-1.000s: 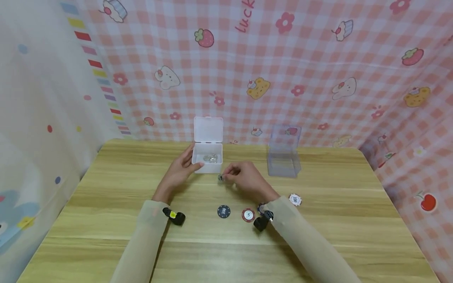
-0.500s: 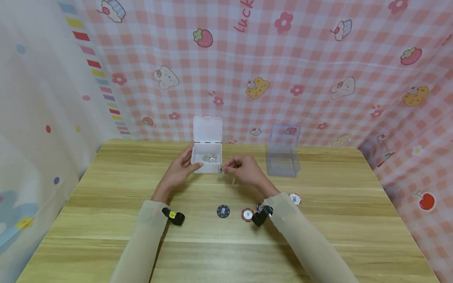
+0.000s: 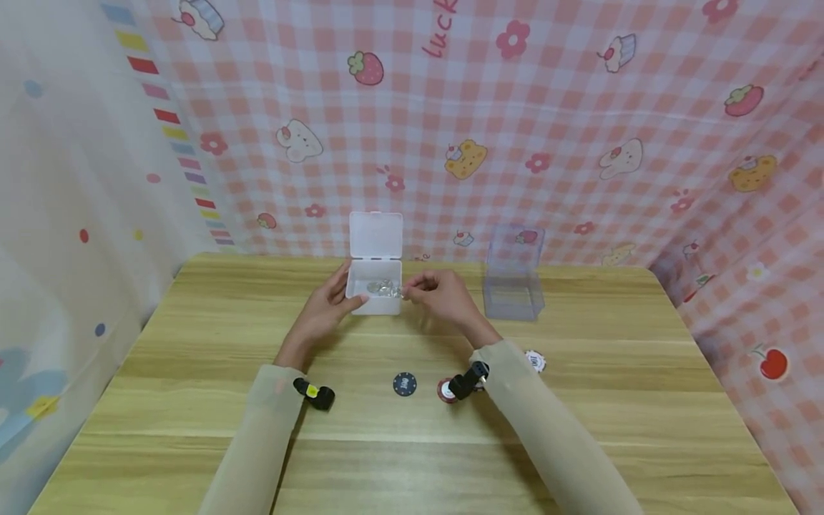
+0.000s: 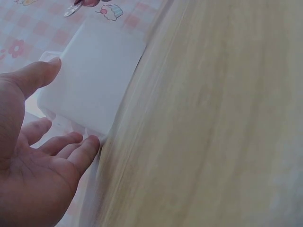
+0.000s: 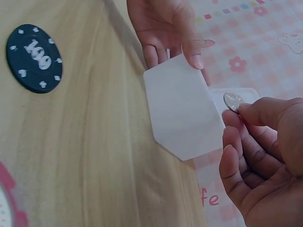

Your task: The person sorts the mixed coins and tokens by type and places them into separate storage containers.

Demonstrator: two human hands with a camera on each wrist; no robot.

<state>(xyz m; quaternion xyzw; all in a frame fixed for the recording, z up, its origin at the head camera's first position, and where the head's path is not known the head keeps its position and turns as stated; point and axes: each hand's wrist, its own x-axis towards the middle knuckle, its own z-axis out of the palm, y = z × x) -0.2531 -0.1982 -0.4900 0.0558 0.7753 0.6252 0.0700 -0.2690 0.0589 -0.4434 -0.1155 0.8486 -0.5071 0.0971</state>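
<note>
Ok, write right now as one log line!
left fingers: hold open white rectangular plastic box; right fingers: pinch round silver metal coin at box's right edge; inside box: shiny silver discs

place: curtained-off corner, possibly a home | wood-grain table | cartoon-print gingham cloth hung behind

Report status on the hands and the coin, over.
Right hand pinching coin near white box rim. Left hand holding white box. Lid open, nothing visibly blocking.

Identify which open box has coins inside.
The white box, touched by the left hand: coins lie inside it, while none show in the transparent box to its right.
</note>
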